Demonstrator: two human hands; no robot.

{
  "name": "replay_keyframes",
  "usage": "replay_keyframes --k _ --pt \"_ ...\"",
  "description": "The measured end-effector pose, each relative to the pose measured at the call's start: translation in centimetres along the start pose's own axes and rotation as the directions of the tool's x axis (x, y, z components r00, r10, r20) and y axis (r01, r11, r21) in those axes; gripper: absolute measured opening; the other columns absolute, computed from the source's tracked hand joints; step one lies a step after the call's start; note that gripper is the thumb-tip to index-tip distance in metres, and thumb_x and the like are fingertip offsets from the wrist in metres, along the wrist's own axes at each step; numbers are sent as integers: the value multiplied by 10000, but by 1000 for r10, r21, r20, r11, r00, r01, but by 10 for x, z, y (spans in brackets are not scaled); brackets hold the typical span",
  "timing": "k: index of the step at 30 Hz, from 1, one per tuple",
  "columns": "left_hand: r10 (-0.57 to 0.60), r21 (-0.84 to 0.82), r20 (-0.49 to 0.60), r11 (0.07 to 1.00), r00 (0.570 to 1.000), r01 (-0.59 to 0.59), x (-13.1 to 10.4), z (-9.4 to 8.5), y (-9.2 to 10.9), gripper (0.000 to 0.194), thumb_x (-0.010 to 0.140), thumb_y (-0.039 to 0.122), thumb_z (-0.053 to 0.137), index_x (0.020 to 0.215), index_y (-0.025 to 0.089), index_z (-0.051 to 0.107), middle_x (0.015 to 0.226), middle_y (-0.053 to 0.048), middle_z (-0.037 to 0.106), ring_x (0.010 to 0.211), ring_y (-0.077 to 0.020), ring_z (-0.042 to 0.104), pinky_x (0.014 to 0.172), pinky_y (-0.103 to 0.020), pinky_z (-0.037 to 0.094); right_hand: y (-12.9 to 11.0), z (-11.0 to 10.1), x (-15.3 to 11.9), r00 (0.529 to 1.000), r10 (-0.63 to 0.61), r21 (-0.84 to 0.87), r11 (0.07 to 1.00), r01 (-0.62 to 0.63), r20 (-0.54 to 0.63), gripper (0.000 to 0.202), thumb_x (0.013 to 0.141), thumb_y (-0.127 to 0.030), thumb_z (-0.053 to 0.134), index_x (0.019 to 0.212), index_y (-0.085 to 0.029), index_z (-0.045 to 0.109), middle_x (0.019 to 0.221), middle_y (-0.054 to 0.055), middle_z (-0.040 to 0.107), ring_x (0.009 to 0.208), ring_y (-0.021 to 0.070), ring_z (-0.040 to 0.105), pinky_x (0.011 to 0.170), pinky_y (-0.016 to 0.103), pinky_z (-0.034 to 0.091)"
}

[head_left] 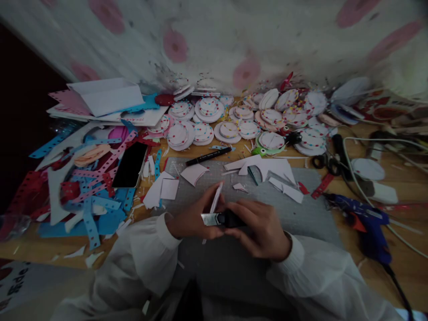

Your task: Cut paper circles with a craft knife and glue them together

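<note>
My left hand (pixel 197 216) grips a thin white piece (pixel 216 197) that stands nearly on edge between its fingers. My right hand (pixel 261 225) is wrapped round a black-handled tool (pixel 230 219) with a flat metallic end, which reaches across the white piece near my left fingers. The exact kind of tool is too dark to tell. Both hands are close together above a grey cutting mat (pixel 284 236). White paper offcuts (pixel 195 174) and a black marker (pixel 209 156) lie just beyond them.
Decorated white round stacks (pixel 209 108) line the back. A phone (pixel 130 165) and colourful strips (pixel 90 214) are piled at left. At right lie a blue glue gun (pixel 371 223), black-handled scissors (pixel 326 163) and a white cable (pixel 346 156).
</note>
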State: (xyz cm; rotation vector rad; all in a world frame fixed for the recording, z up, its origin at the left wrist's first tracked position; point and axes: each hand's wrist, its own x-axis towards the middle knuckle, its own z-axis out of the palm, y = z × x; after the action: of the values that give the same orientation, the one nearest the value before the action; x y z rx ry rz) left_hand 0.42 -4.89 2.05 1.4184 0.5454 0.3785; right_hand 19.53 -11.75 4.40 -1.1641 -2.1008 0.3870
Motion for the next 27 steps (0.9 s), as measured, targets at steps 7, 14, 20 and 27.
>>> replay_keyframes --k 7,14,20,27 --pt "-84 -82 125 992 989 95 -1 1 15 1017 602 264 737 1470 277 207 1104 -73 545 857 -199 569 716 -341 499 7 -2 -1 978 175 6 985 -175 -117 296 926 -407 523 1105 -175 562 857 97 685 734 212 659 605 298 490" --pt "-32 -27 -60 999 998 31 1 2 -8 1025 589 244 760 1450 329 210 1075 -51 488 882 -191 537 732 -340 509 2 0 -2 997 71 71 995 -69 -28 303 902 -409 548 1102 -182 568 803 75 678 673 199 644 570 292 480" --pt "-52 -42 -6 998 999 52 0 0 0 996 608 254 706 1456 344 192 1149 -69 475 975 -220 533 693 -309 512 0 3 -2 996 89 66 994 -87 -28 328 901 -406 554 1132 -174 564 826 83 682 704 210 655 594 300 493" --pt "-88 -43 72 995 994 91 -1 0 17 1020 596 274 708 1474 284 191 988 -30 519 837 -182 528 708 -326 485 6 -2 -2 976 184 34 983 -182 -117 280 917 -394 537 1090 -176 560 852 93 689 724 212 663 608 301 494"
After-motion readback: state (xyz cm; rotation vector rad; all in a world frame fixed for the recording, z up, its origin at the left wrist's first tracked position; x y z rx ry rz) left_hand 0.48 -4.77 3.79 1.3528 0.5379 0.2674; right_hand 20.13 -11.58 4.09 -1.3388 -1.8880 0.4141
